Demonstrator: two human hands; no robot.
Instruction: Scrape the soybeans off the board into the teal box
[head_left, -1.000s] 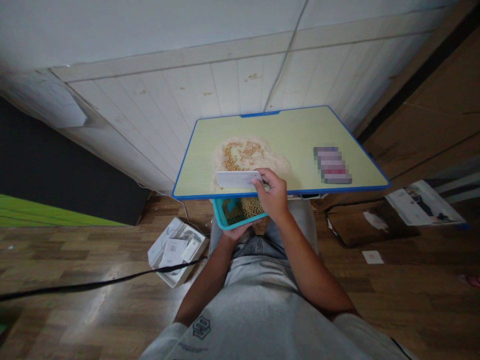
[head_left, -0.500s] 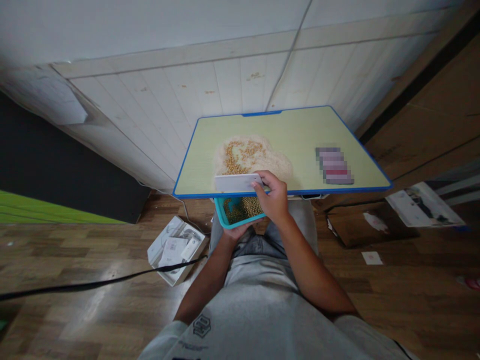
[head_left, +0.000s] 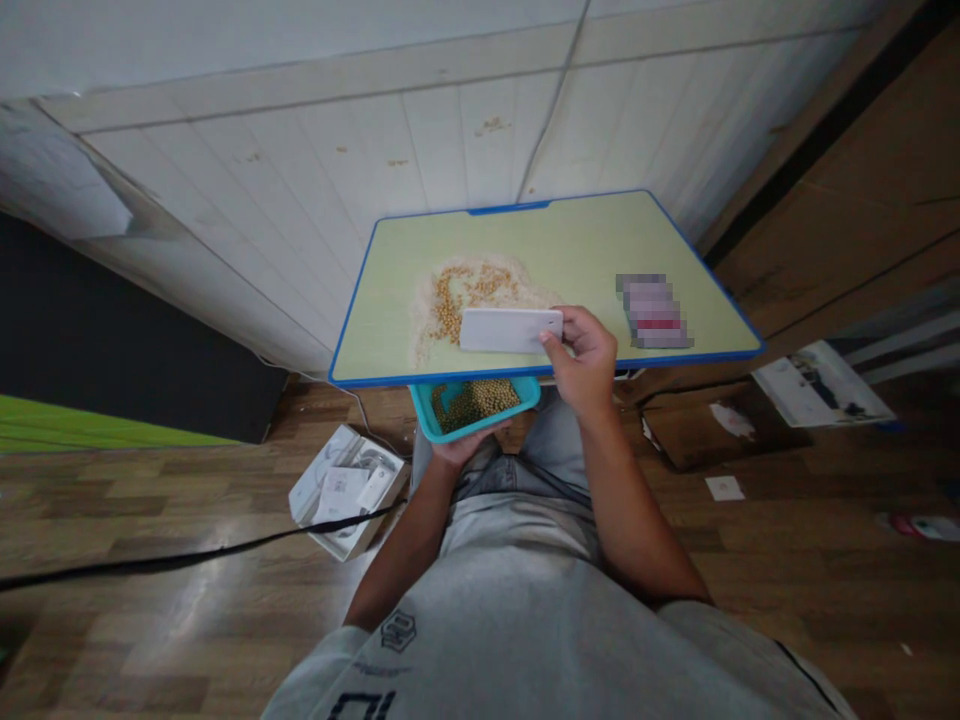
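Note:
My right hand (head_left: 589, 360) is closed on one end of a flat white rectangular plate (head_left: 506, 330), with the thumb on its near face. The plate is tilted on edge over the front of the table, covering part of a spread of fine pale grains (head_left: 424, 305) and yellow beans (head_left: 448, 312). Below the table's front edge, a turquoise plastic tub (head_left: 450, 434) rests on my left hand (head_left: 469, 445), which supports it from beneath. Round tan beans (head_left: 495, 394) and darker green ones lie inside the tub. Most of my left fingers are hidden under it.
The small table (head_left: 585, 235) has a blue rim and stands against a white panelled wall (head_left: 300, 190). A blurred-out pinkish item (head_left: 654, 312) lies at its right. An open white box (head_left: 349, 495) sits on the floor at left, and a cardboard box (head_left: 697, 435) at right.
My right hand has moved the white plate to the right and up from the table's front edge, over the pale grains. The tub now shows more fully below the edge. The view has shifted slightly.

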